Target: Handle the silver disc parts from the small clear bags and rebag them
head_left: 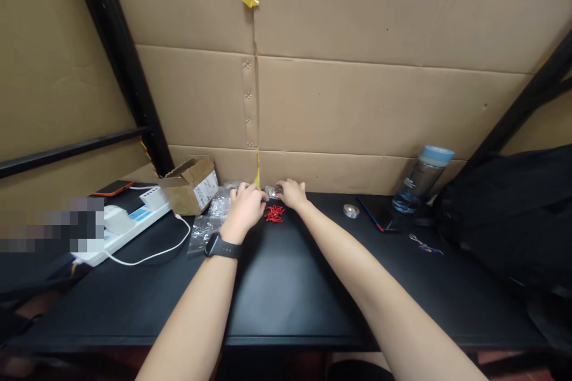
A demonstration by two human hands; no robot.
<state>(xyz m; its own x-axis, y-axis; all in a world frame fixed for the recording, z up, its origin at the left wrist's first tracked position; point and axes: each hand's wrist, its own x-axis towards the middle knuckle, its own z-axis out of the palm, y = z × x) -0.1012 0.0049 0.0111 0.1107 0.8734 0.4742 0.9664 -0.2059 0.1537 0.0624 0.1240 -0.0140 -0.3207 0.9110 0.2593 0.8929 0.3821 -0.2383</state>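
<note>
My left hand (246, 207), with a dark watch (222, 246) on its wrist, reaches to the back of the black table beside crumpled clear plastic bags (218, 205). Its fingers are bent together, and whatever they hold is hidden. Across from it, my right hand (292, 193) has its fingertips closed at a small, clear, shiny item (271, 192), too small to name. Just in front of both hands lies a little pile of red cord-like pieces (274, 213).
An opened cardboard box (187, 184) and a white power strip (129, 229) with a cable stand left. To the right are a tape roll (351, 211), a dark flat device (379, 214), a keyring (424, 244), a water bottle (417, 181) and a black bag (513, 220). Cardboard walls the back.
</note>
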